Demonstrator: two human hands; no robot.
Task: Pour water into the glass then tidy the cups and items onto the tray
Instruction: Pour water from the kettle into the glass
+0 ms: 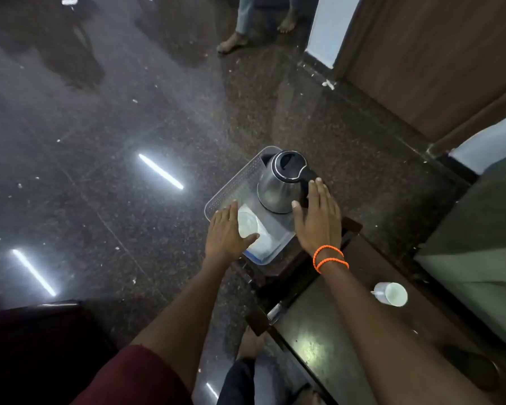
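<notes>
Dark speckled floor; both flat, spread hands — left hand, right hand — flank the tray, while a cup waits lower right, nearer the right.

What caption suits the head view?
Both open hands reach the clear plastic tray holding a steel kettle.

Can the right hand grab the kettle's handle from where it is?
Probably yes. The right hand lies open right beside the kettle, fingertips near its black handle, and nothing sits between them.
</notes>
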